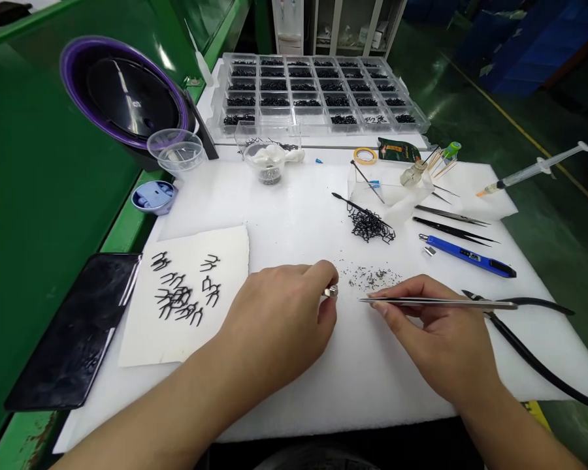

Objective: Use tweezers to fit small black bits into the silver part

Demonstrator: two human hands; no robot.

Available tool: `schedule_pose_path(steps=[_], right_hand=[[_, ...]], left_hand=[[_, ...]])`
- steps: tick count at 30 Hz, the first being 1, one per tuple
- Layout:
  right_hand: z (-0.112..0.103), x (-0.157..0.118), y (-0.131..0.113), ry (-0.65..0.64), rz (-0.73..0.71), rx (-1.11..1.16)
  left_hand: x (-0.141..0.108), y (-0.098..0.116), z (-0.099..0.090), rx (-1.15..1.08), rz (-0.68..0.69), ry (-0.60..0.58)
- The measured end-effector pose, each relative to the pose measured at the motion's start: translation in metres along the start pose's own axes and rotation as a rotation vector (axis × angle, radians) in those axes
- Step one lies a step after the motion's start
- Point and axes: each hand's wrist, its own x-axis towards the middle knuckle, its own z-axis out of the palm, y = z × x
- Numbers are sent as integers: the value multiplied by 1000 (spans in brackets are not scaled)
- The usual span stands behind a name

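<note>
My left hand (287,310) is closed around a small silvery metal piece (330,291); its end pokes out between thumb and fingers, the rest is hidden. Pinched in my right hand (436,333) are metal tweezers (451,303), held level with the tip pointing left toward my left hand, a small gap apart. Just beyond both hands, tiny dark bits (372,278) lie scattered on the white work surface (298,228). Farther back is a heap of small bent black pieces (371,226). To the left, more such forked black pieces (179,297) lie on a white sheet (142,346).
At the back stands a clear compartment box (294,116) of black pieces. On the right lie a blue utility knife (465,254), black-handled cutters (529,346), several tweezers (451,228) and a syringe (534,171). A purple-rimmed fan-like device (127,94) and dark tablet-like slab (73,333) are left.
</note>
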Motion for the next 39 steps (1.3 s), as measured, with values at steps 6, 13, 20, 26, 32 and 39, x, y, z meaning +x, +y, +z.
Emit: schedule_pose_path(steps=[6,13,20,26,32,39], right_hand=[[4,-7,9,46,-162,-106],[5,-5,12,74,-186,-154],[5,-4,11,71,-204,-152],[4,-4,11,67,-203,-159],[6,-5,13,67,-217,-142],[7,-4,12,73,-234,-152]], left_hand=[[-2,1,3,49,35,-1],[2,3,5,79,33,-26],[0,3,5,73,26,-41],[0,2,6,75,23,-42],[1,2,6,73,28,-39],[1,3,6,71,27,-44]])
